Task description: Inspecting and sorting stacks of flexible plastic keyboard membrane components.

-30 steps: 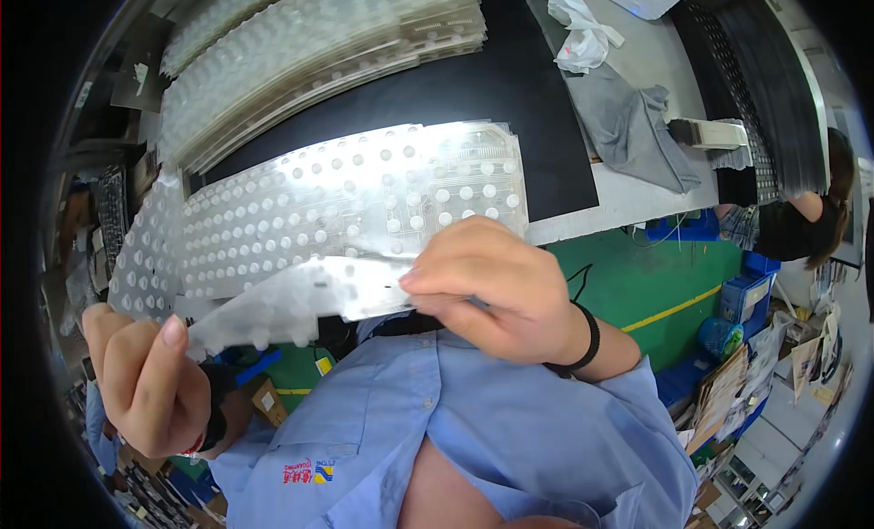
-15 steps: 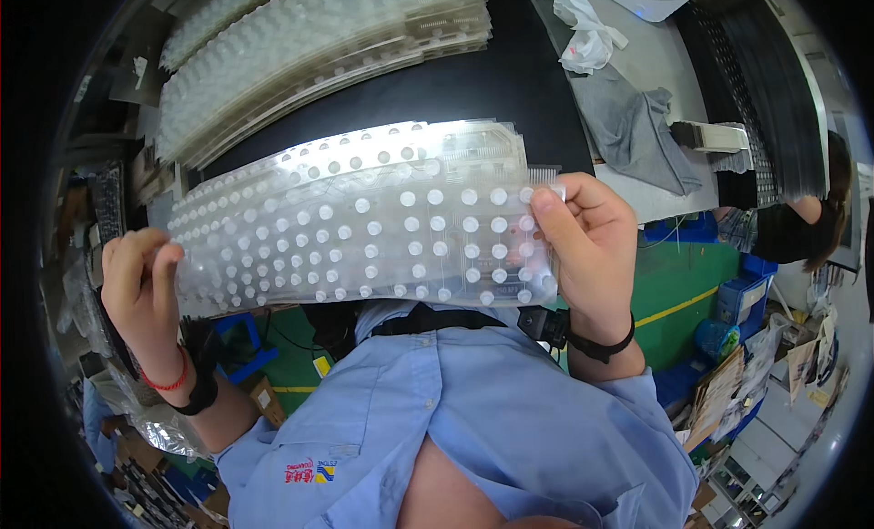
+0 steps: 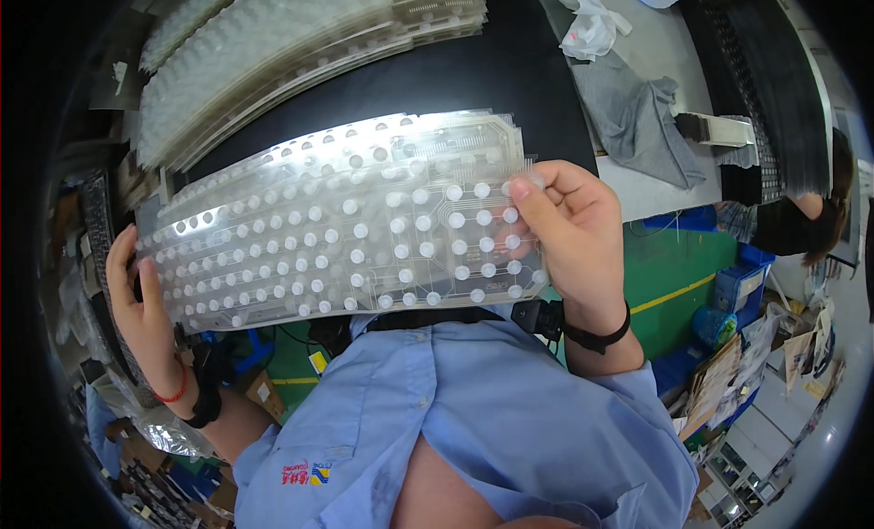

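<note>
A clear keyboard membrane sheet (image 3: 341, 256) with rows of white round domes spans the space in front of my body. Its right end is pinched between the thumb and fingers of my right hand (image 3: 581, 233). At the left end, my left hand (image 3: 144, 324) has its thumb and fingers closed on the sheet's edge. Just behind and partly beneath it lie more clear membrane sheets (image 3: 460, 137), with printed lines showing at their right end. How many are layered there I cannot tell.
Tall stacks of membrane sheets (image 3: 300, 69) stand on the black work surface (image 3: 523, 83) at the back left. A grey cloth (image 3: 633, 119) and white plastic bag (image 3: 587, 24) lie to the right. Farther right are black keyboards (image 3: 756, 92) and another person's arm (image 3: 808, 206).
The held membrane has tilted and flattened, so its printed lines show more clearly. Both hands have shifted slightly left; the left hand is also lower.
</note>
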{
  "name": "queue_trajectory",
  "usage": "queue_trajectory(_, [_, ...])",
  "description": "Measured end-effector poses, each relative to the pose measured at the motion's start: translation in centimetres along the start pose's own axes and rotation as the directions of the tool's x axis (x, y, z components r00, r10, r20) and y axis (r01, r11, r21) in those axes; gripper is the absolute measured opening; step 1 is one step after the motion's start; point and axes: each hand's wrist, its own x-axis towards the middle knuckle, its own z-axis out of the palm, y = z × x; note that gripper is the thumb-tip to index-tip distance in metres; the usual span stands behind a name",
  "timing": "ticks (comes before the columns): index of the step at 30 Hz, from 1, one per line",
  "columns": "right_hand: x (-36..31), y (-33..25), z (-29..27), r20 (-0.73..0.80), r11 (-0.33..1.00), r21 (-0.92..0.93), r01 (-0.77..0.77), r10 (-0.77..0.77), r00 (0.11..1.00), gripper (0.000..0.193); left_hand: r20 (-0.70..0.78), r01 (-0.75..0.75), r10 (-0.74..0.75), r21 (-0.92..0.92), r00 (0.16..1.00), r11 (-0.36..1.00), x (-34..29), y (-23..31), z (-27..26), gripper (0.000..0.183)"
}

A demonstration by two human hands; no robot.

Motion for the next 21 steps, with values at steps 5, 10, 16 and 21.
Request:
queue_trajectory(5, [0.5, 0.1, -0.6, 0.012, 0.995, 0.085, -0.052, 0.051, 0.999, 0.01, -0.017, 0.259, -0.27, -0.224, 0.963, 0.939, -2.3, -1.8, 0.5, 0.043])
queue_trajectory(10, [0.8, 0.1, -0.6, 0.002, 0.993, 0.084, -0.077, 0.077, 0.997, 0.012, 0.051, 0.295, -0.297, -0.358, 0.953, 0.886, -3.8, -4.1, 1.0, 0.043])
queue_trajectory(16, [0.7, 0.2, -0.6, -0.016, 0.993, 0.098, -0.062, 0.064, 0.998, 0.014, 0.093, 0.377, -0.388, -0.524, 0.917, 0.764, -3.7, -3.8, 2.3, 0.038])
queue_trajectory(21, [-0.5, -0.9, 0.2, -0.076, 0.999, 0.043, -0.013, 0.017, 0.997, 0.013, -0.077, 0.275, -0.379, -0.559, 0.922, 0.782, -4.4, -4.5, 2.2, 0.028])
